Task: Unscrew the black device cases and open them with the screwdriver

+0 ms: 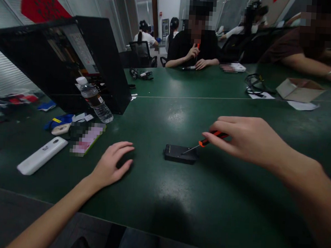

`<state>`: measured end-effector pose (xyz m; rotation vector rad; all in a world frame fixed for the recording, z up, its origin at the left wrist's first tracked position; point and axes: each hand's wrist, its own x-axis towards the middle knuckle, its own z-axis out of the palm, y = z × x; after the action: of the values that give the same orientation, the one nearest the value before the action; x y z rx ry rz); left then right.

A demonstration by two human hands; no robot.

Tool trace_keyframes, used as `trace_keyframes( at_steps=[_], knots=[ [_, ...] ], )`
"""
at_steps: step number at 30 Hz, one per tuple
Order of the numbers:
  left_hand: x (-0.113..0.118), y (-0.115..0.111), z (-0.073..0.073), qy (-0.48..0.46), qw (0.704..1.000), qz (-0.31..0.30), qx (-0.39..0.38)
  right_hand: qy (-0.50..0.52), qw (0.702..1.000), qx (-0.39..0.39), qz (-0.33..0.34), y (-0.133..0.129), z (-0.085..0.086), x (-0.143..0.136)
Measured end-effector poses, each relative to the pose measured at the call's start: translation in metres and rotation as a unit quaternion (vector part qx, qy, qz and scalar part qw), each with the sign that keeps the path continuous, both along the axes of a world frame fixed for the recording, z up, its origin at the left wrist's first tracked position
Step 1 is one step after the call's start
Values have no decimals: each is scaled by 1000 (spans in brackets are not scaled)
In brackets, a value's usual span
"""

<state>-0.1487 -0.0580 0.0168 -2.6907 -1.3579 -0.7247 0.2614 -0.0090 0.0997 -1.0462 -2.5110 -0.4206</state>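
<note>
Head view: the right hand point(244, 138) has its fingers closed on the handle of an orange-and-black screwdriver point(204, 142), its tip at the upper face of a small black box point(176, 155) lying flat on the green counter point(146, 197). Left of the box, the left hand point(111, 165) curls its fingers loosely, parted from the thumb, holding nothing; a water bottle point(96, 101) stands beyond.

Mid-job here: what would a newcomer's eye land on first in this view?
Likely the big black computer case, standing at the left of the green table with its insides showing. Then the orange-and-black screwdriver in the right grip, its tip at the small black box mid-table.
</note>
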Motion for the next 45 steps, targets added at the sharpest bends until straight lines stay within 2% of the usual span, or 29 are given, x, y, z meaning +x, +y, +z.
trace_keyframes(
  at_steps=[2, 5, 7, 9, 13, 16, 20, 25, 32, 34, 38, 41, 45],
  knots=[
    [44, 10, 2, 8, 998, -69, -4, 44, 998, 45, 12, -5, -11, 17],
    [101, 31, 5, -9, 991, -130, -16, 102, 987, 123, 9, -15, -23, 37],
    [128, 44, 4, -35, 988, -151, -19, 135, 978, 156, -1, -21, -29, 45],
    [142, 55, -2, -68, 985, -157, -21, 164, 973, 159, -15, -23, -35, 48],
    [141, 65, -15, -115, 980, -150, -60, 188, 973, 130, -23, -22, -43, 44],
    [134, 67, -18, -128, 975, -161, -85, 181, 977, 113, -5, -21, -47, 39],
    [133, 68, -17, -107, 971, -186, -102, 173, 978, 114, -7, -22, -45, 42],
    [136, 68, -15, -109, 969, -187, -117, 186, 973, 130, -37, -23, -38, 50],
    [137, 69, -12, -102, 961, -192, -174, 175, 984, 37, 17, -16, -50, 36],
    [137, 69, -12, -103, 959, -193, -180, 167, 985, 32, 23, -16, -51, 36],
    [137, 69, -13, -106, 956, -197, -187, 197, 976, 76, -49, -20, -46, 49],
    [138, 69, -13, -108, 956, -197, -188, 222, 967, 79, -101, -22, -44, 58],
    [138, 69, -13, -110, 956, -199, -188, 223, 973, 36, -58, -19, -52, 45]
  ],
)
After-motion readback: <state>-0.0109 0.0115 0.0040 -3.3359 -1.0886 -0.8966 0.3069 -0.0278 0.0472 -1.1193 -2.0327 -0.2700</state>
